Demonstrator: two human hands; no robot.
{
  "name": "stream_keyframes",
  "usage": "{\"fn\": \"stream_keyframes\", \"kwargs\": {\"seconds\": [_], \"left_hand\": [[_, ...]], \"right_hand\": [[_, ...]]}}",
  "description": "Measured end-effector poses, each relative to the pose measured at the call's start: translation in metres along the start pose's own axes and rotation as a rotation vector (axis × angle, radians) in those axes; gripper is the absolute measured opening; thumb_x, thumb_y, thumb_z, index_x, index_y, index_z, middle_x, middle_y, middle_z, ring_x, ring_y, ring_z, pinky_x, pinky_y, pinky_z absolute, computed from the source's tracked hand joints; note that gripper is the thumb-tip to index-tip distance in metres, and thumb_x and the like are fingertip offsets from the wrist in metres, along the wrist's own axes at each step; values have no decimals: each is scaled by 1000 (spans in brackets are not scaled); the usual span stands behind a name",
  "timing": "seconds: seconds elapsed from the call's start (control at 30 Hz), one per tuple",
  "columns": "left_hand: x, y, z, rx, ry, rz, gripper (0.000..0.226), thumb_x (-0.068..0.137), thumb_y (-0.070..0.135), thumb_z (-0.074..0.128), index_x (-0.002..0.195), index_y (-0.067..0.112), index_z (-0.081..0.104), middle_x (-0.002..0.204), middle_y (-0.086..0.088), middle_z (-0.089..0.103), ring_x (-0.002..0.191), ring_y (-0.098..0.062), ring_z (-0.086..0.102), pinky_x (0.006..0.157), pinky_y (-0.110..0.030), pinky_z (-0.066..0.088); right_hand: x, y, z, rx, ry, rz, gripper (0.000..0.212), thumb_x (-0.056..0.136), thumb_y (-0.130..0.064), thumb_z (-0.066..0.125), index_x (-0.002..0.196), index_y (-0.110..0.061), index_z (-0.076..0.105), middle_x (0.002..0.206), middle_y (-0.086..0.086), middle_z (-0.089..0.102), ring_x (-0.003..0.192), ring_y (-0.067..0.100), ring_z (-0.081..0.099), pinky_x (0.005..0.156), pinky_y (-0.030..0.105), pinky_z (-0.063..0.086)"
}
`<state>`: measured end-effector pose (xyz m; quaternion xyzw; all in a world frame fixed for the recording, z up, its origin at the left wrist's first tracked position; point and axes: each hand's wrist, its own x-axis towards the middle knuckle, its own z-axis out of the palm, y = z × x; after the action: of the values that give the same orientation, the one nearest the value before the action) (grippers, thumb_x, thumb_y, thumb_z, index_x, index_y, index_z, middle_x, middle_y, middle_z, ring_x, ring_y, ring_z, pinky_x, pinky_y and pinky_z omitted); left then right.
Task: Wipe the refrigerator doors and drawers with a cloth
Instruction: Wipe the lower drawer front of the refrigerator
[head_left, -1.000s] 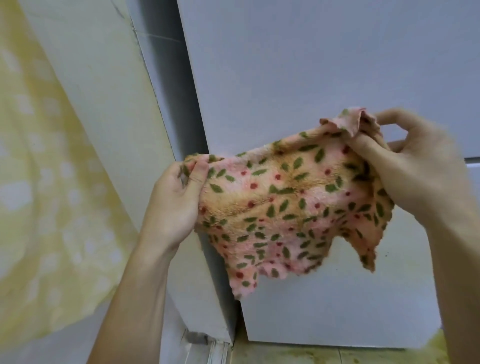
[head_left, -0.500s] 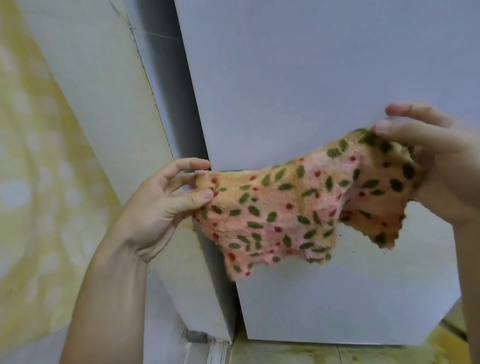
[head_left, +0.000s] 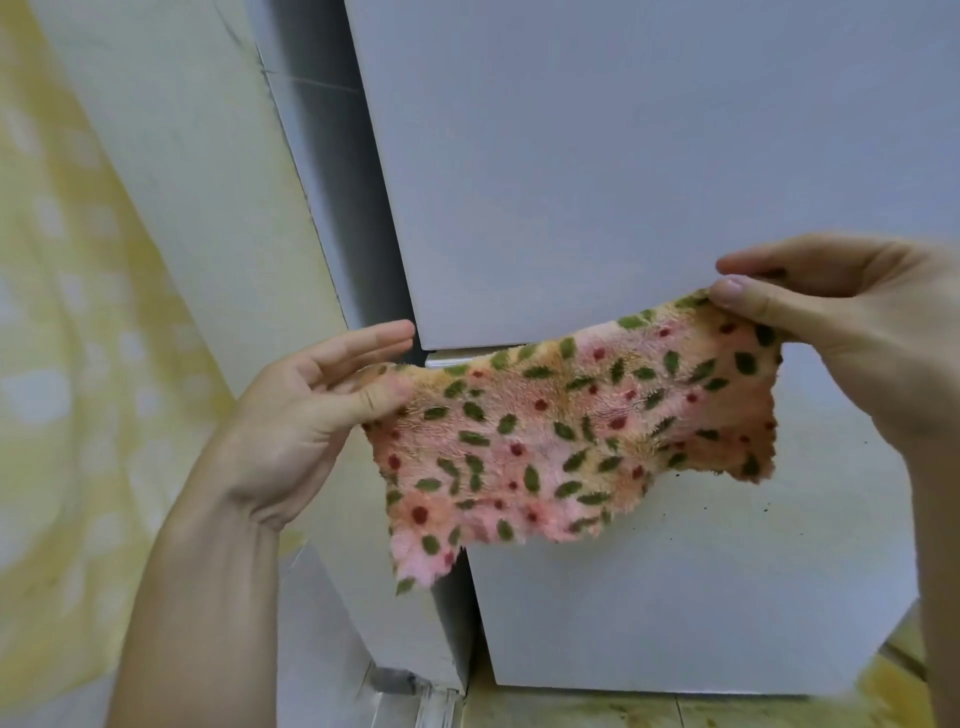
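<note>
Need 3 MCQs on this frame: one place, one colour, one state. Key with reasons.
1. Where is the cloth?
A. On the floor
B. Held up in front of where the upper door meets the lower panel
C. Draped over the curtain

2. What is the cloth's pattern?
A. Blue stripes
B. Plain white
C. Green leaves and red dots on pink

3. How is the cloth held?
A. Spread between the left hand and the right hand, each pinching an upper corner
B. Balled up in one hand
C. Hanging from the door, untouched

Key:
1 B: it overlaps the bottom edge of the door and the panel below, in the air.
2 C: leaves and dots show all over the pink pile.
3 A: thumb and fingers of each hand pinch a corner, with the cloth stretched between them.
</note>
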<state>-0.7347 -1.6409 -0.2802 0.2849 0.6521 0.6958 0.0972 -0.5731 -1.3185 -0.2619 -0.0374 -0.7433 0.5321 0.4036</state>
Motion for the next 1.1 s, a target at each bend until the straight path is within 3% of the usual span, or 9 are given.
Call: {"fn": "stream_keyframes", "kwargs": {"seconds": [0.13, 0.27, 0.37, 0.6, 0.77, 0.83, 0.9, 0.97, 1.1], "left_hand": [[-1, -1, 2, 320, 120, 49, 39, 71, 13, 88, 99, 40, 85, 92, 4, 82, 86, -4, 77, 75, -8, 54], [4, -10, 5, 581, 223, 108, 25, 92, 22, 80, 80, 44, 82, 75, 20, 77, 70, 3, 69, 66, -5, 46], [6, -12, -3, 612, 184, 95, 12, 95, 32, 76, 88, 40, 79, 75, 13, 75, 71, -3, 63, 76, -19, 47], [7, -11, 6, 211, -4, -10, 21, 85, 37, 55, 77, 26, 71, 69, 2, 58, 61, -13, 53, 53, -20, 41], [6, -21, 29, 423, -300, -94, 66, 77, 89, 58, 108, 34, 79, 85, -4, 77, 77, -19, 75, 66, -28, 60], [6, -25, 40, 478, -434, -140, 48, 84, 72, 73, 117, 37, 78, 107, -9, 80, 99, -23, 79, 88, -40, 64], [6, -28, 46, 478, -545, -158, 23, 92, 48, 79, 111, 35, 81, 105, 4, 81, 98, -14, 78, 85, -27, 61], [6, -31, 48, 484, -586, -120, 7, 95, 37, 77, 98, 34, 83, 96, 15, 78, 90, -4, 73, 80, -15, 52], [8, -35, 55, 349, -565, -60, 30, 91, 39, 71, 91, 9, 76, 125, 10, 66, 120, -11, 66, 105, -28, 50]], "right_hand": [[-1, 1, -9, 2, -206, 10, 61, 66, -61, 92, 119, -34, 79, 95, -5, 79, 91, 17, 77, 91, 30, 61], [2, 5, -6, -479, -6, -135, 19, 77, -77, 66, 90, -64, 71, 90, -21, 70, 81, 2, 67, 72, 19, 55], [2, 3, -1, -596, 10, -201, 23, 89, -73, 53, 82, -55, 65, 98, -21, 57, 92, -9, 56, 75, 8, 43], [-10, -4, 26, 24, -37, 60, 53, 94, -68, 57, 89, -16, 65, 75, 21, 53, 64, 39, 49, 58, 56, 45], [-9, -6, 46, 366, -138, 198, 44, 97, -50, 59, 60, -27, 55, 47, -7, 40, 37, 11, 36, 37, 17, 30], [-8, -4, 47, 455, -234, 177, 35, 94, -48, 67, 65, -29, 62, 55, -11, 53, 46, 5, 52, 42, 16, 43], [-6, -2, 45, 507, -301, 173, 15, 83, -35, 82, 88, -27, 70, 74, -8, 66, 64, 8, 66, 54, 20, 54], [-4, 0, 44, 509, -354, 168, 38, 74, -21, 91, 106, -25, 69, 86, 0, 72, 75, 16, 71, 61, 26, 59], [-4, 2, 48, 442, -259, 90, 40, 73, -29, 87, 110, -26, 72, 88, 5, 75, 79, 21, 74, 64, 28, 60]]}}
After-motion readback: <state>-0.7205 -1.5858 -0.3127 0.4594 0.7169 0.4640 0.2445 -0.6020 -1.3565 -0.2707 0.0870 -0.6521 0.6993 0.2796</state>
